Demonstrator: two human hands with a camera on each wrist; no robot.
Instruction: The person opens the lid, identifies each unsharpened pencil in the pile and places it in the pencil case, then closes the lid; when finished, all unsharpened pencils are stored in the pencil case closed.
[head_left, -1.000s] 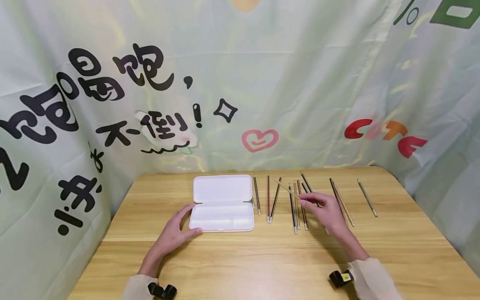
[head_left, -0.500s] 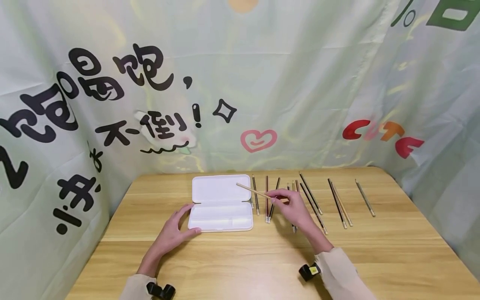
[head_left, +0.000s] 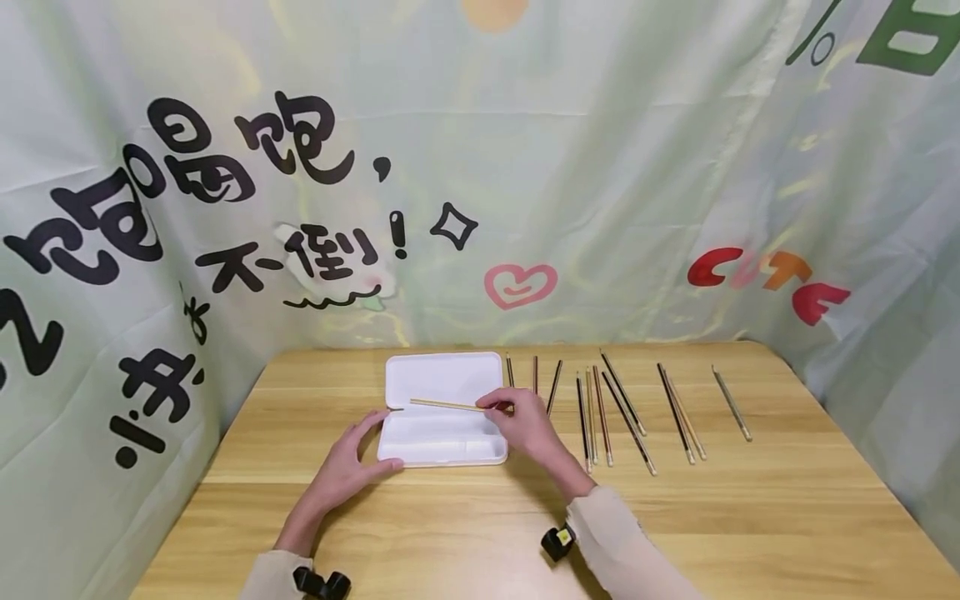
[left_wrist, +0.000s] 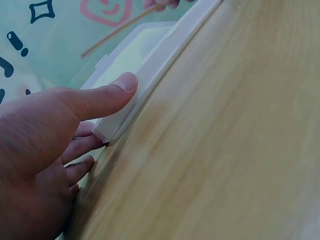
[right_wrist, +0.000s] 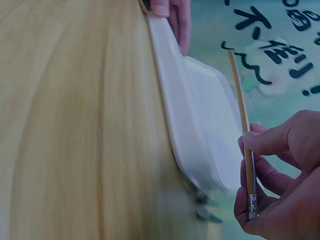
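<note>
- Pencil [head_left: 447,405], yellow, is held above the open white case [head_left: 427,429], pinched between your right hand's [head_left: 527,423] thumb and fingers.
- Your left hand [head_left: 348,467] grips the white case's left end, thumb against its front wall.
- Loose pencils [head_left: 603,417] lie right of the white case on the wooden table [head_left: 420,533].

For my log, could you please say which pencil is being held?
The yellow pencil in the right hand; the other visible pencils lie on the table.
</note>
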